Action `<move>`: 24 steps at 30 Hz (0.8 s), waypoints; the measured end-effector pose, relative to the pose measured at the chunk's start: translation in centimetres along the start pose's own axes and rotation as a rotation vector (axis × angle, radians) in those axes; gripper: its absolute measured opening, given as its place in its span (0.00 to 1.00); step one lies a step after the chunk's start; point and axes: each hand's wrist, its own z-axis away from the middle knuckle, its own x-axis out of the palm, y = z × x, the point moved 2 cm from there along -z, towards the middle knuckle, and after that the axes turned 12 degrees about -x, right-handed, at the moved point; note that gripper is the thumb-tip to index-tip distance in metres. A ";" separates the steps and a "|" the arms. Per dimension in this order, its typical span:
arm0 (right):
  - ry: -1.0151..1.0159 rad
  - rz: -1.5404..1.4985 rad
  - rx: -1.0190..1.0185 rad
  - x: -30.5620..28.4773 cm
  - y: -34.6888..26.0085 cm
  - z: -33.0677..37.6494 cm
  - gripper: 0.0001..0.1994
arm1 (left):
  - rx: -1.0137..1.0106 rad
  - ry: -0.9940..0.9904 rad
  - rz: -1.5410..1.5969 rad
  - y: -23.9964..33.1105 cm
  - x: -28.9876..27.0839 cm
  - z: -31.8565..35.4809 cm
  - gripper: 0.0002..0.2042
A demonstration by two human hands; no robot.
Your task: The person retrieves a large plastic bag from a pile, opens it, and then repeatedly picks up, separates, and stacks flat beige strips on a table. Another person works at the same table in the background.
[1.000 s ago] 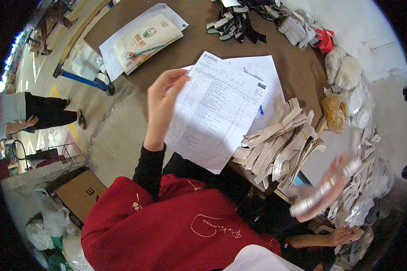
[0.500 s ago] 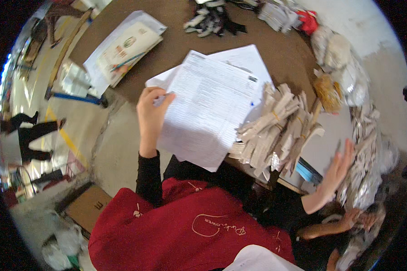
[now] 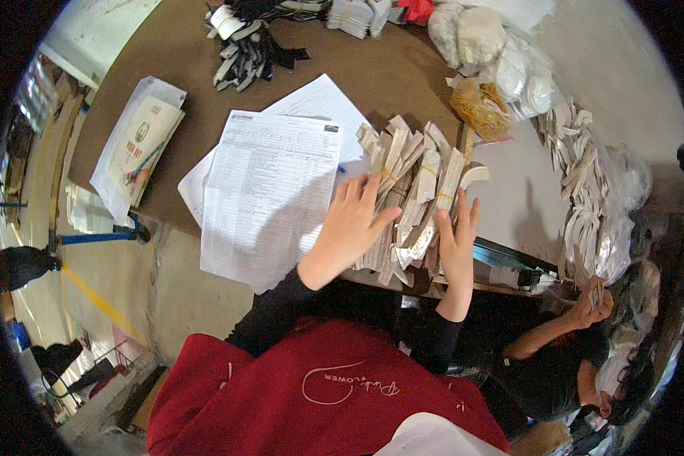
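Observation:
Several bundles of pale beige strips (image 3: 409,216), bound with yellow rubber bands, lie at the near edge of the brown table. My left hand (image 3: 349,224) touches their left side, fingers stretched and thumb apart. Along their right side rests my right hand (image 3: 457,247), also open, its fingers pointing away from me. The bundles sit between both hands; neither is closed round one. Left of them lies a printed form sheet (image 3: 270,178), on top of other white papers (image 3: 323,99). My left wrist is over the sheet's right edge.
A booklet (image 3: 143,140) with a pen lies at the left. Black and grey strips (image 3: 247,57) lie at the far side. A bag of yellow rubber bands (image 3: 479,106) and clear plastic bags (image 3: 494,57) stand far right. A co-worker's hand (image 3: 591,305) holds strips at the right.
My left hand has let go of the sheet, which now lies flat, and has moved right to the bundles. My right hand has come left to them. The view has shifted.

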 end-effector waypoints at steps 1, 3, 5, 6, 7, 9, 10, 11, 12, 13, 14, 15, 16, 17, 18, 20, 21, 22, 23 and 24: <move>0.080 -0.046 0.021 -0.4 0.9 -0.2 0.30 | 0.024 0.033 -0.069 0.5 0.9 0.1 0.31; 0.100 -0.392 0.162 -1.7 2.4 0.2 0.28 | 0.007 -0.011 0.092 0.7 1.3 0.0 0.34; 0.123 -0.601 0.233 -2.3 2.9 0.2 0.26 | 0.015 0.056 0.249 0.0 2.1 -0.1 0.39; 0.105 -0.597 0.210 -2.4 3.1 0.1 0.26 | -0.131 -0.064 0.451 -0.5 2.6 -0.3 0.39; 0.088 -0.597 0.192 -2.3 3.4 0.0 0.25 | -0.282 -0.189 0.644 -0.5 2.8 -0.6 0.39; 0.036 -0.443 0.058 -1.9 4.8 -0.2 0.24 | -0.452 -0.403 0.940 2.0 1.7 -0.9 0.40; 0.027 -0.353 0.023 -2.1 2.8 -0.5 0.25 | -0.377 -0.347 0.808 2.3 2.0 -1.0 0.40; 0.023 -0.239 -0.029 -1.4 2.9 -0.3 0.27 | -0.302 -0.291 0.675 2.4 2.4 -1.1 0.41; 0.021 -0.125 -0.081 -0.8 3.0 0.0 0.29 | -0.226 -0.236 0.543 2.4 2.9 -1.1 0.41; -0.007 -0.025 -0.113 -0.8 1.7 0.4 0.35 | -0.125 -0.171 0.397 2.0 4.0 -0.8 0.41; -0.051 0.012 -0.083 -1.0 0.1 0.8 0.40 | -0.135 -0.173 0.422 2.4 4.3 -0.6 0.41; -0.063 0.060 -0.117 -0.8 -0.6 1.3 0.41 | -0.143 -0.177 0.446 2.9 4.4 -0.5 0.41; -0.074 0.107 -0.155 -0.7 -1.2 1.7 0.42 | -0.150 -0.177 0.470 3.3 4.5 -0.5 0.41; -0.066 0.028 -0.138 -0.7 -1.6 1.9 0.42 | -0.098 -0.207 0.662 2.7 5.1 -1.3 0.40; -0.056 -0.052 -0.121 -0.7 -1.9 2.1 0.43 | -0.212 -0.259 0.807 2.3 5.1 -1.2 0.39; 0.018 -0.095 -0.137 -0.6 -1.9 2.3 0.41 | -0.459 -0.365 1.083 3.2 3.7 -0.9 0.37; 0.041 -0.091 -0.145 -0.7 -2.1 2.3 0.41 | -0.465 -0.376 1.086 3.0 4.1 -0.9 0.34; 0.058 -0.086 -0.157 -0.7 -2.2 2.2 0.40 | -0.470 -0.378 1.079 3.0 4.2 -0.9 0.34; 0.112 -0.146 -0.140 -0.4 -2.2 2.2 0.37 | -0.473 -0.377 1.073 3.1 4.3 -0.9 0.35; 0.134 -0.142 -0.137 -0.2 -2.2 2.3 0.37 | -0.476 -0.373 1.068 3.1 4.3 -0.9 0.35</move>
